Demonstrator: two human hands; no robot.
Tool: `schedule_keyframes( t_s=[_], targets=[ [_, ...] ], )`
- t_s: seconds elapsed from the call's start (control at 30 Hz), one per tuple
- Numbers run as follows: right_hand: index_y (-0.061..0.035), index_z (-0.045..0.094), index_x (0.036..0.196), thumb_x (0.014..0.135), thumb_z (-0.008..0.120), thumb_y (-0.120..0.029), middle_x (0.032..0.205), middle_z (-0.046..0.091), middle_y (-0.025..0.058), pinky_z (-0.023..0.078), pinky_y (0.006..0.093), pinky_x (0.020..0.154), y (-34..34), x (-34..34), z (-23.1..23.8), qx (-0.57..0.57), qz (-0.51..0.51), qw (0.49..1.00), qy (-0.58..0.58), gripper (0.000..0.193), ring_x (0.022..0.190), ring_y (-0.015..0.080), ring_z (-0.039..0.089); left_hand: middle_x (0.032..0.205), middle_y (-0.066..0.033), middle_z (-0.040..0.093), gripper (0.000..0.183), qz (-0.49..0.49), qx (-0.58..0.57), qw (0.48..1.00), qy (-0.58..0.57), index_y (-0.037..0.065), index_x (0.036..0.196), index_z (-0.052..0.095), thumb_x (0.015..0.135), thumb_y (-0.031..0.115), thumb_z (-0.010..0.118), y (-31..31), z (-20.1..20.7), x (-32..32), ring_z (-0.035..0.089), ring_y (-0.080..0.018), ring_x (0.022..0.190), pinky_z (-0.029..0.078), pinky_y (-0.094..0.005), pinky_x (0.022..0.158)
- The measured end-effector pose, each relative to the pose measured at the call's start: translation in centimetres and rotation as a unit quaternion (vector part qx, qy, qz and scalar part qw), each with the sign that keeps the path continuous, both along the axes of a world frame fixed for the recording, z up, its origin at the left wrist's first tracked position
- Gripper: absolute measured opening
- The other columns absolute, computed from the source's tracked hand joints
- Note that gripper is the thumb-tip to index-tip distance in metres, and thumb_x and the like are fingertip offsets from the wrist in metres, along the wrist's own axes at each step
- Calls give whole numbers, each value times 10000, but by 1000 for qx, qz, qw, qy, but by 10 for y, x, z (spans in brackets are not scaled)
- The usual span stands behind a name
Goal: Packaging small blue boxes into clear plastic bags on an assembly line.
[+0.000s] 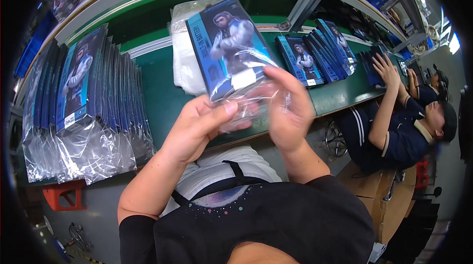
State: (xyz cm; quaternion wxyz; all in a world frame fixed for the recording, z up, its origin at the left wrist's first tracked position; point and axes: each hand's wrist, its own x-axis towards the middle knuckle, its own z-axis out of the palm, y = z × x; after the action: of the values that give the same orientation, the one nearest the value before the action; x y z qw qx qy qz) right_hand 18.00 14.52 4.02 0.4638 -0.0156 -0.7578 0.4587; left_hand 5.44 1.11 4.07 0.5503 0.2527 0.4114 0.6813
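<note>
A flat blue-and-black box [229,42] with a printed figure on its front sits inside a clear plastic bag [249,108], tilted above the bench in front of me. My left hand [199,123] grips the bag below the box's lower edge, thumb on top. At the lower right corner of the box is my right hand [290,111], slightly blurred, with its fingers closed on the bag's loose film. A white label shows near the bottom of the box. Behind it lies a stack of flat whitish plastic bags [185,62], partly covered.
On the left of the green bench [162,84] stands a long row of bagged boxes [81,79], loose film ends toward me. More boxes [303,62] lean together at the right. A co-worker [394,116] sits farther right, hands over the bench. A metal post [308,5] rises behind.
</note>
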Motion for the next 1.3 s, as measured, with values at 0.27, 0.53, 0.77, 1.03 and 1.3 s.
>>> schedule_keyframes(
  t_s=[0.27,0.53,0.77,1.03,1.3],
  targets=[
    [-5,574,899,746,513,97,776,585,112,454,321,612,-15,2,28,94,109,990,-2,194,673,213,550,1148,-149,598,535,-125,-13,976,-178,-13,1252,492,955,432,471,-1,-3,-3,612,-215,1018,509,-369,857],
    [25,583,1153,852,644,-91,906,622,93,489,268,714,7,14,17,49,51,995,-75,329,790,134,600,1181,-160,577,639,46,-53,991,-113,-51,1360,376,729,-60,479,-15,-2,-7,595,-238,1057,488,-348,912],
    [4,573,1133,781,700,-282,1126,567,156,401,433,891,119,17,-67,266,-405,836,-257,471,1081,316,507,1194,-219,573,766,228,-10,958,176,-86,1325,430,563,-24,486,-62,48,-6,614,-248,1021,478,-314,882],
    [-12,484,1278,604,770,-563,1227,495,221,348,449,994,119,14,-48,194,-390,795,-423,916,1179,362,446,1263,-224,536,481,551,63,579,598,-122,1243,500,765,-135,450,-108,100,-23,539,-282,1152,409,-366,989],
    [26,355,1371,563,767,-588,1183,498,265,358,492,941,84,3,-40,202,-323,752,-538,1095,1146,400,458,1336,-123,522,424,347,-282,364,817,59,1280,542,900,240,598,-109,86,-72,360,-288,1343,225,-429,1108]
  ],
)
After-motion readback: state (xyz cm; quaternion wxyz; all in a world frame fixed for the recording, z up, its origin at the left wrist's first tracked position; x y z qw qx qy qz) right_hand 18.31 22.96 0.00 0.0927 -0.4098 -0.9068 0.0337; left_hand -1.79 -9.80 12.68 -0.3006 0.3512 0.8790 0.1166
